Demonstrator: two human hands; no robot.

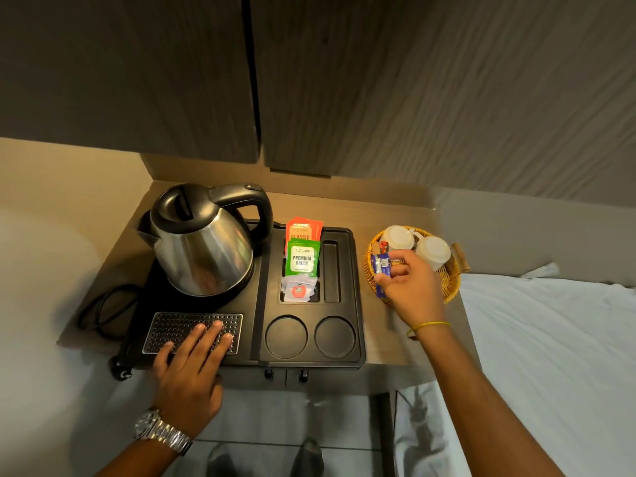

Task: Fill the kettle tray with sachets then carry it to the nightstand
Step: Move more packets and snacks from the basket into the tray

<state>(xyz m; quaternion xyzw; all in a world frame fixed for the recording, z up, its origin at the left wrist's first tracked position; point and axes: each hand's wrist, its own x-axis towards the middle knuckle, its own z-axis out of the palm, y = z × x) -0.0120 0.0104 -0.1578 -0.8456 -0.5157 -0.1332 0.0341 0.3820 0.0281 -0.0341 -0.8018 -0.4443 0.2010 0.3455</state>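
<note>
The black kettle tray [354,297] sits on the brown surface [385,342], its front edge level with the surface's near lip, and the steel kettle [203,242] stands on its base at the tray's ten o'clock. The left hand [192,363] lies flat and unclenched on the perforated drip grille [192,330] at seven o'clock, pinning the tray. The right hand [409,287] hovers over the wicker basket [451,287] at three o'clock, pinching a small bundle of blue stick sachets [381,266]. Red, green and white sachets [302,259] already fill one column of slots; the narrow slot [332,270] just beside them looks empty and seems the likely target. The loose bundle could fan out or drop between basket and tray if the pinch slackens, and a careless swing might knock the two upturned cups [433,251] in the basket. For the carry, the power cord [103,308] trailing at nine o'clock could snag, and the tall kettle may slide or tip if the tray tilts. Room is tight: cabinet doors [344,80] hang overhead at twelve o'clock, a wall closes the left side, and the bed [550,339] crowds the right, so the open way out is toward six o'clock.
</note>
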